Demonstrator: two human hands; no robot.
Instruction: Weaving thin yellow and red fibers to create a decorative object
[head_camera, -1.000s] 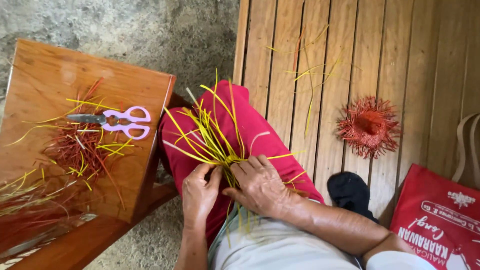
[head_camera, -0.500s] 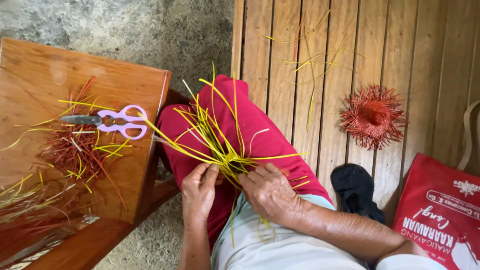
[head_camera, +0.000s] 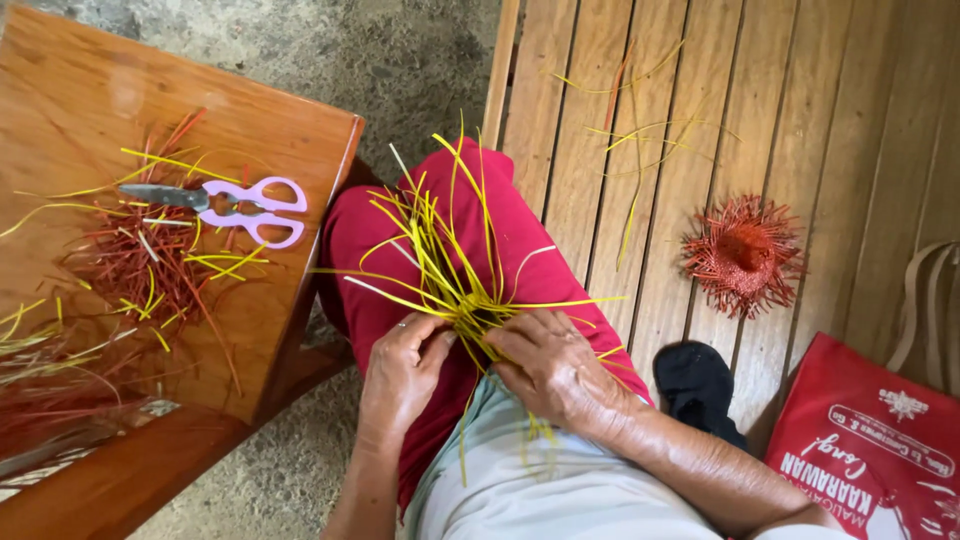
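The bundle of yellow strips (head_camera: 455, 285) lies in the centre of the frame, across the lap over the red trouser leg (head_camera: 400, 250). Its gathered knot sits directly between the two hands; loose ends fan upward and to the left and right from that point.

Left hand (head_camera: 402, 372), lower centre: grip closed, thumb and fingertips pinched on the left side of the knot. Right hand (head_camera: 550, 365), just right of it: fingers curled over the right side of the knot, pressing the strips down; grip closed on the bundle. The two hands are near each other, with the knot between them.

Surface: a brown wooden table (head_camera: 90, 90) occupies the upper left of the frame. On it lie pink-handled scissors (head_camera: 235, 205), closed, resting on a scatter of red and yellow strip offcuts (head_camera: 140, 265).

Right half of the frame: a slatted wooden bench (head_camera: 800, 110) carries loose yellow strips (head_camera: 640, 140) at upper centre and a small red woven piece (head_camera: 743, 255) with bristling ends. A red bag (head_camera: 870, 440) stands at lower right, a dark cloth (head_camera: 697, 385) beside it.
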